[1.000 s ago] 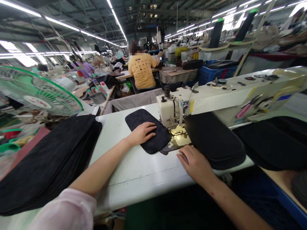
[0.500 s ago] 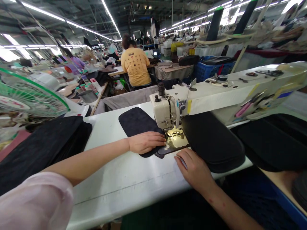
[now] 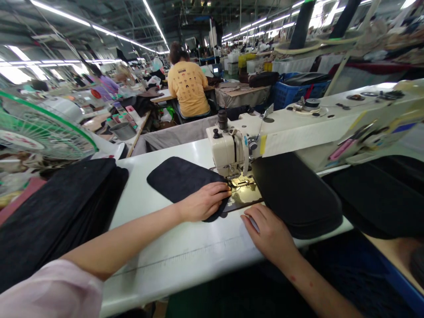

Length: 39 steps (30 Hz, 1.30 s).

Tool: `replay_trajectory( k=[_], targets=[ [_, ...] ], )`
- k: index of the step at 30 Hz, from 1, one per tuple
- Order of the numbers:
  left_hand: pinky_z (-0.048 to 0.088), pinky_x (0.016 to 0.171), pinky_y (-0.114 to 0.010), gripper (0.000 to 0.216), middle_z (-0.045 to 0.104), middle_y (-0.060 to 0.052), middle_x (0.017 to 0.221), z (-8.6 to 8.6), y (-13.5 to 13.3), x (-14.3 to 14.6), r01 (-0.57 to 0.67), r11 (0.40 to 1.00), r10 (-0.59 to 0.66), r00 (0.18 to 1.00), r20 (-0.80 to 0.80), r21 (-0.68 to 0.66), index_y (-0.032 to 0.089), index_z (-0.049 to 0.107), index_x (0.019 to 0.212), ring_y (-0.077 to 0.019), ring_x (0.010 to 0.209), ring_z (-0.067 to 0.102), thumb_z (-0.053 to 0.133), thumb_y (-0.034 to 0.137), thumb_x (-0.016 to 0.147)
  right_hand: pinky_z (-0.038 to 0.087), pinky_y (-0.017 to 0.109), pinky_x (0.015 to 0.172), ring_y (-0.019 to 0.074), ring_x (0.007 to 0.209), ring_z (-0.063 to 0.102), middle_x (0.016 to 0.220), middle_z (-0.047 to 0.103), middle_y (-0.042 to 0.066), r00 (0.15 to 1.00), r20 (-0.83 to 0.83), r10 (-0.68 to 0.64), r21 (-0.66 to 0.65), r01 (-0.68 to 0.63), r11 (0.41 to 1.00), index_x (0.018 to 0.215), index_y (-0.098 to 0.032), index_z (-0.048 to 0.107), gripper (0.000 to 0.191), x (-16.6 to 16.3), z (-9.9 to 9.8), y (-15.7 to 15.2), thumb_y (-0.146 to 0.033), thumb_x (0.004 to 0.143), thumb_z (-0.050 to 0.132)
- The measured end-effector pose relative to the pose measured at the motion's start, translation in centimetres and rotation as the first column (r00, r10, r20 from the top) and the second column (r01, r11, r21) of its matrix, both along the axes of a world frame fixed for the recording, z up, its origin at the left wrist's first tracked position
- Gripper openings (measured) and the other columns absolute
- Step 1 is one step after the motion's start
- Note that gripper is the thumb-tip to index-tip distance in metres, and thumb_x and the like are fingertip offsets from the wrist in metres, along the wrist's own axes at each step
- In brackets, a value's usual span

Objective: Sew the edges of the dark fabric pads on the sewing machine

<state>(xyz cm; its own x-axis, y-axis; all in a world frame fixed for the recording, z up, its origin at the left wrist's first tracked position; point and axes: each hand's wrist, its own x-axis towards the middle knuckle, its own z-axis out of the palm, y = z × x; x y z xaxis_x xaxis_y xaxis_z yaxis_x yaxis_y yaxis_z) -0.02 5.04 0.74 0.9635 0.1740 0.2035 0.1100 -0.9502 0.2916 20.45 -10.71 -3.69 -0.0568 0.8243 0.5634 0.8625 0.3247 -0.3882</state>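
My left hand (image 3: 202, 201) lies on a dark, round-cornered fabric panel (image 3: 175, 176). Its outstretched fingertips press the panel's edge just left of the needle area of a cream sewing machine (image 3: 225, 145). The presser foot is partly hidden by the machine head and fingers. My right hand (image 3: 268, 229) rests at the front edge of the white table (image 3: 172, 269), loosely curled, with a gap between thumb and forefinger and nothing seen in it. Beside it, right of the brass-coloured needle plate (image 3: 247, 194), sits a stack of black panels (image 3: 294, 194).
A pile of dark panels (image 3: 59, 207) lies at the left, with a green-rimmed fan (image 3: 43, 128) behind it. More black panels (image 3: 384, 194) are at the far right. Ahead, a person in a yellow shirt (image 3: 187, 88) sits facing away. Thread cones (image 3: 303, 26) stand behind the machine.
The panel under my left hand has turned, its far end swinging left and toward me. My left hand has moved with it and angled slightly. My right hand keeps its place on the table.
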Motion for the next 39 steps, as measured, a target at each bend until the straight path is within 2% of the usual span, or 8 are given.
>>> replay_trajectory(
  k=[7,11,14,18,21,29,36,39],
  targets=[
    [0.047,0.110,-0.050,0.034,0.056,-0.017,0.127,-2.2,-5.7,3.6,-0.477,0.879,0.472,0.873,0.125,0.008,0.014,0.055,0.129,-0.0296,0.125,0.052,0.043,0.019,0.099,0.047,0.032,0.078,0.0197,0.082,0.061,0.085,0.062,0.005,0.999,-0.022,0.033,0.012,-0.033,0.999,0.090,-0.020,0.058,0.020,0.2,0.0,-0.1,-0.026,0.104,0.046],
    [0.047,0.107,-0.053,0.032,0.055,-0.018,0.124,-2.5,-6.6,5.0,-0.579,0.815,0.575,0.802,0.162,-0.025,0.013,0.057,0.125,-0.0316,0.122,0.052,0.045,0.019,0.096,0.048,0.032,0.079,0.0202,0.084,0.062,0.087,0.063,0.005,0.999,-0.029,0.045,0.004,-0.045,0.999,0.093,-0.020,0.059,0.019,0.5,0.0,-0.1,-0.029,0.104,0.047],
    [0.050,0.103,-0.049,0.025,0.058,-0.015,0.120,-1.8,-6.5,4.2,-0.532,0.845,0.531,0.828,0.182,-0.046,0.016,0.062,0.117,-0.0290,0.116,0.056,0.049,0.022,0.097,0.048,0.031,0.079,0.0204,0.086,0.063,0.089,0.065,0.006,0.999,-0.028,0.041,-0.005,-0.041,0.999,0.094,-0.020,0.061,0.018,0.6,0.1,-0.1,-0.028,0.103,0.048],
    [0.050,0.100,-0.041,0.026,0.065,-0.013,0.117,0.0,-5.9,1.5,-0.166,0.986,0.164,0.985,0.060,0.023,0.018,0.066,0.117,-0.0262,0.115,0.059,0.046,0.023,0.101,0.049,0.031,0.079,0.0201,0.086,0.063,0.089,0.065,0.006,0.998,-0.031,0.053,-0.002,-0.053,0.999,0.093,-0.020,0.061,0.016,0.6,0.5,-0.2,-0.026,0.102,0.049],
    [0.045,0.106,-0.042,0.034,0.064,-0.012,0.129,0.9,-4.6,0.0,0.026,0.998,-0.025,0.999,-0.024,0.050,0.021,0.061,0.132,-0.0274,0.124,0.055,0.048,0.024,0.101,0.049,0.031,0.078,0.0197,0.085,0.063,0.088,0.064,0.005,0.998,-0.043,0.048,-0.002,-0.048,0.999,0.093,-0.020,0.061,0.018,0.5,0.5,-0.2,-0.028,0.103,0.048],
    [0.039,0.111,-0.045,0.042,0.062,-0.010,0.135,0.8,0.3,0.0,0.028,1.000,-0.028,0.998,-0.057,-0.009,0.027,0.059,0.137,-0.0274,0.129,0.051,0.045,0.022,0.098,0.048,0.032,0.080,0.0206,0.086,0.063,0.090,0.066,0.005,0.997,-0.074,0.037,0.000,-0.037,0.999,0.095,-0.019,0.061,0.017,0.2,0.3,-0.2,-0.028,0.103,0.049],
    [0.038,0.110,-0.046,0.037,0.063,-0.011,0.133,0.3,0.8,0.6,-0.144,0.987,0.149,0.986,-0.070,0.069,0.022,0.062,0.132,-0.0282,0.128,0.051,0.042,0.026,0.102,0.048,0.032,0.082,0.0211,0.088,0.064,0.092,0.067,0.006,0.994,-0.099,0.051,0.001,-0.051,0.999,0.097,-0.019,0.061,0.017,0.3,0.3,-0.3,-0.029,0.104,0.049],
    [0.041,0.106,-0.045,0.037,0.064,-0.012,0.132,0.9,1.6,0.6,-0.100,0.989,0.111,0.989,-0.094,0.111,0.021,0.062,0.131,-0.0284,0.127,0.053,0.040,0.024,0.102,0.048,0.032,0.082,0.0208,0.087,0.064,0.091,0.066,0.006,0.994,-0.096,0.045,-0.007,-0.046,0.999,0.097,-0.020,0.061,0.017,0.3,0.1,-0.3,-0.029,0.104,0.049]
  ],
)
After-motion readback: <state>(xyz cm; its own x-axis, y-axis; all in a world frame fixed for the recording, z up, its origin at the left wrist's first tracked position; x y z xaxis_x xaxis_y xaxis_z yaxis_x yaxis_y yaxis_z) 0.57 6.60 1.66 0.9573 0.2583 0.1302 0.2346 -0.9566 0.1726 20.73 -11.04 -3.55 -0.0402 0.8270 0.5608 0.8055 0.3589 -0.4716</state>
